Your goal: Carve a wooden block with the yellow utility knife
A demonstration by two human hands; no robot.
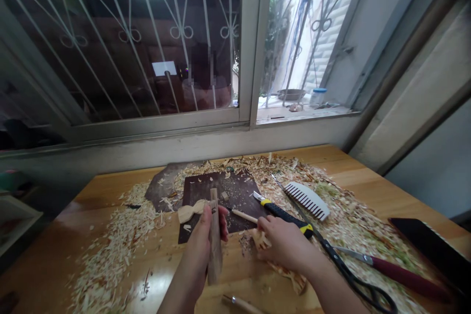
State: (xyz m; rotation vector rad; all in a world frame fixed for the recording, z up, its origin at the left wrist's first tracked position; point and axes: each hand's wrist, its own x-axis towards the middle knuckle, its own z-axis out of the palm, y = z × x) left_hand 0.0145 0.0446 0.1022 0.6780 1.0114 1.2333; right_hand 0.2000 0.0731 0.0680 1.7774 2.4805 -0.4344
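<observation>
My left hand is wrapped around a long flat wooden stick, holding it upright over the table. My right hand rests palm down on the table, its fingers curled on a pale piece of wood or sandpaper I cannot make out clearly. A yellow and black utility knife lies just beyond that hand. A small carved bow-shaped wood piece and a thin wooden dowel lie on a dark mat.
Wood shavings cover much of the wooden table. A white comb-like piece, black scissors, a red-handled tool and a dark slab lie to the right. A barred window stands behind.
</observation>
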